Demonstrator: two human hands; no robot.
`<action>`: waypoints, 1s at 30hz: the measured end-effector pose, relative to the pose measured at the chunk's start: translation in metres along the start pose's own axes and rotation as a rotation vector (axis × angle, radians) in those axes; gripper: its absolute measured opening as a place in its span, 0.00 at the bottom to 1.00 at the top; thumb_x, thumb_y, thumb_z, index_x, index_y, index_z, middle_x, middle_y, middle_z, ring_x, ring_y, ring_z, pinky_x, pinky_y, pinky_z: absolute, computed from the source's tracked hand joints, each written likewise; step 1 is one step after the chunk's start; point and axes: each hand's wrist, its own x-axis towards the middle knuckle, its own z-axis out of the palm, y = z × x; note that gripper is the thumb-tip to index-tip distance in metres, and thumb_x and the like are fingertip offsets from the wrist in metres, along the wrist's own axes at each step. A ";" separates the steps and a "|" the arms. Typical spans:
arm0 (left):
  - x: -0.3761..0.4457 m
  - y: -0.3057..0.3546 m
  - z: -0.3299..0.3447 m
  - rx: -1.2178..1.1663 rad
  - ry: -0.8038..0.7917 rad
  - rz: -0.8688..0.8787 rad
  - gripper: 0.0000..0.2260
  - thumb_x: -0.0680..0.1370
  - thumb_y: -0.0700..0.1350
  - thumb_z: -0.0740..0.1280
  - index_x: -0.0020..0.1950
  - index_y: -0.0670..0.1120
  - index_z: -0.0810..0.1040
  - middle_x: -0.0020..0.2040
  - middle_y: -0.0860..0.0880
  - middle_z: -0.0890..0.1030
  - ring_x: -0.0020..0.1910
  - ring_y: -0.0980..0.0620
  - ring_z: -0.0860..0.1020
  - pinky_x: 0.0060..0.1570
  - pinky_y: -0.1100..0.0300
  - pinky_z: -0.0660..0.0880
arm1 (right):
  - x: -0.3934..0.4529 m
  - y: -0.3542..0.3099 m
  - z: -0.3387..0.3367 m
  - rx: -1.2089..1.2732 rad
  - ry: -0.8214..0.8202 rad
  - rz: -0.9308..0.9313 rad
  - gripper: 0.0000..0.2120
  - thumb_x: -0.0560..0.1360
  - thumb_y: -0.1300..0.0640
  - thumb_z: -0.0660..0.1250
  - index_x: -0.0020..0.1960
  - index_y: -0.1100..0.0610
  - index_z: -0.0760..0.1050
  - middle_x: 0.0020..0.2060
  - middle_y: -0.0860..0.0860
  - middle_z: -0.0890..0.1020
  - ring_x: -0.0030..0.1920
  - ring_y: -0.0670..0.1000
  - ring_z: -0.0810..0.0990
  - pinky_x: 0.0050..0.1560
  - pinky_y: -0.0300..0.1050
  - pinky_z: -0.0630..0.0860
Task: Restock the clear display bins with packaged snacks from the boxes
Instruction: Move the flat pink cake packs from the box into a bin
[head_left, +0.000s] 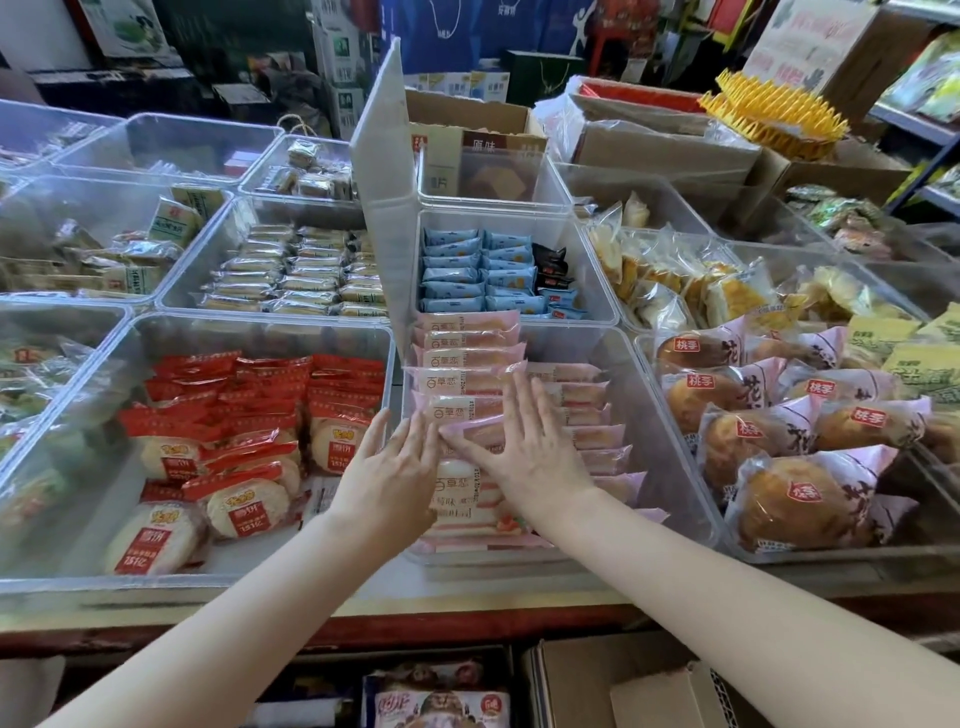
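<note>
Both hands low in the centre of the frame, inside one clear bin (654, 415) of pink-wrapped snack packs (462, 364). Left hand (387, 467) lies flat, fingers straight and close together, its fingertips against the left edge of the pack row near the bin's left wall. Right hand (524, 447) also flat, fingers spread and straight, palm pressing down on the packs just right of the left hand; the two hands sit side by side, nearly touching, neither curled round anything. The pink packs stand in an overlapping row running from the hands up toward the middle of the frame, with a second, lower row beside it on the right. Directly above, a bin of blue-wrapped packs (467, 270), a few dark ones at its right edge. A raised clear lid (384, 156) stands upright at upper centre. Lower left: bin of round rice cakes in red wrappers (234, 441). Right side: bin of brown buns in pink-and-clear bags (769, 431). Upper centre, behind the bins, an open cardboard box (467, 124). Upper right, a stack of yellow plastic baskets (774, 114). At the bottom edge, below the counter, more cardboard boxes (597, 686).
</note>
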 end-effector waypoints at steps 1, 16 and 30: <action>0.003 -0.004 -0.005 -0.057 -0.001 -0.004 0.42 0.76 0.61 0.59 0.76 0.39 0.39 0.77 0.41 0.43 0.76 0.48 0.43 0.69 0.47 0.31 | 0.001 0.001 -0.002 -0.015 -0.007 -0.010 0.42 0.81 0.50 0.56 0.66 0.44 0.19 0.65 0.74 0.31 0.66 0.73 0.28 0.64 0.64 0.27; 0.048 -0.020 -0.037 0.026 -0.050 0.055 0.48 0.71 0.73 0.44 0.75 0.36 0.43 0.76 0.39 0.47 0.76 0.46 0.46 0.71 0.47 0.34 | 0.022 0.033 -0.031 0.303 -0.260 -0.030 0.59 0.67 0.34 0.67 0.75 0.62 0.31 0.74 0.60 0.35 0.75 0.58 0.34 0.71 0.52 0.33; 0.088 -0.033 -0.040 0.055 0.065 0.073 0.29 0.81 0.58 0.41 0.76 0.41 0.55 0.76 0.45 0.59 0.75 0.51 0.55 0.73 0.51 0.38 | 0.056 0.053 -0.014 0.445 -0.170 0.171 0.34 0.80 0.40 0.40 0.76 0.62 0.38 0.76 0.57 0.40 0.76 0.53 0.40 0.74 0.48 0.38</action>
